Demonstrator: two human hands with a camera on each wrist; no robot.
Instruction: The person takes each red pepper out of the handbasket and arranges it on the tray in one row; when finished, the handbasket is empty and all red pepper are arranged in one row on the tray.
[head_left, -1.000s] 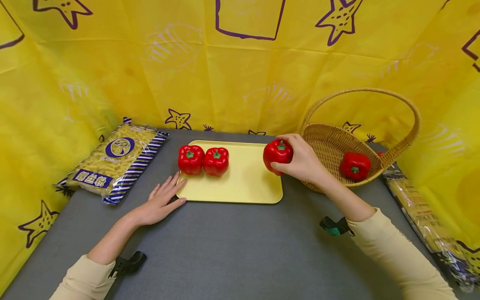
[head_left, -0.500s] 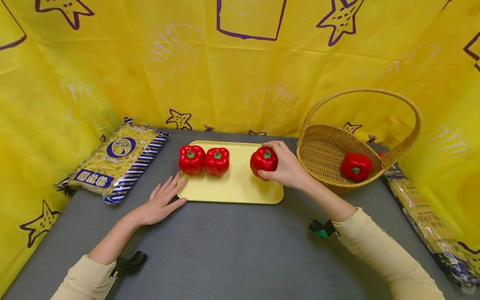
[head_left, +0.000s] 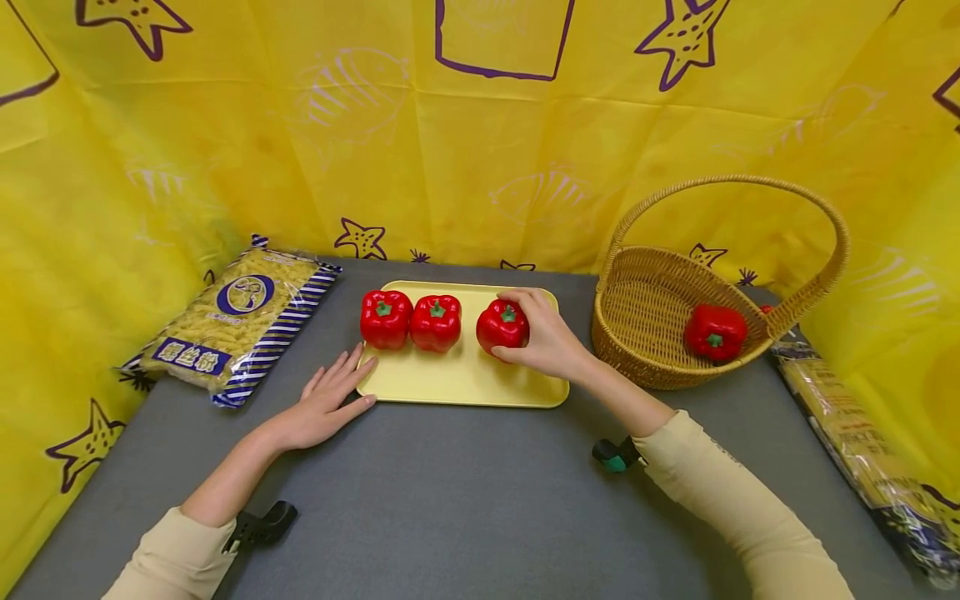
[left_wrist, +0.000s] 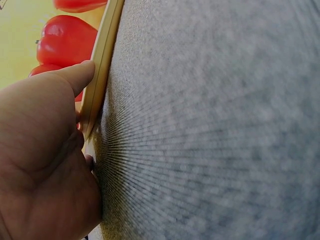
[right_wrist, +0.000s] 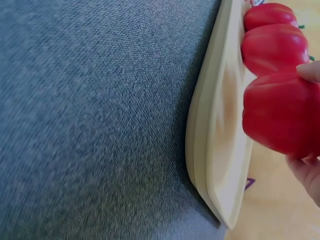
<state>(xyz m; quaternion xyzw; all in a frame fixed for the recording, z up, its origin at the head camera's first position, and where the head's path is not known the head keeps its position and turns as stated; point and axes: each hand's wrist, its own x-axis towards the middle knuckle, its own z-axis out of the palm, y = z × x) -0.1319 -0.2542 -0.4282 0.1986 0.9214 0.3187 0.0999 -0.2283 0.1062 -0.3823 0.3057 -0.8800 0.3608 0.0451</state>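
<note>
My right hand (head_left: 546,337) grips a red bell pepper (head_left: 501,327) with a green stem, over the middle-right of the pale yellow tray (head_left: 450,385). In the right wrist view, thumb and fingers hold the pepper (right_wrist: 282,115) from either side, and a gap shows between it and the tray's floor. Two more red bell peppers, a left one (head_left: 386,320) and a right one (head_left: 436,323), stand side by side at the tray's left end. Spread and fairly straight, the fingers of my left hand (head_left: 322,406) touch the tray's left edge; the thumb lies at its front corner.
A wicker basket (head_left: 652,300) with a tall handle stands to the right, holding a red bell pepper (head_left: 716,333). A bag of pasta (head_left: 240,321) lies at the left. Another long package (head_left: 855,433) lies along the right side. Yellow patterned cloth (head_left: 465,167) hangs behind.
My right hand has carried its bell pepper leftward from the tray's right edge, closer to the two standing peppers. The left hand stays in place at the tray.
</note>
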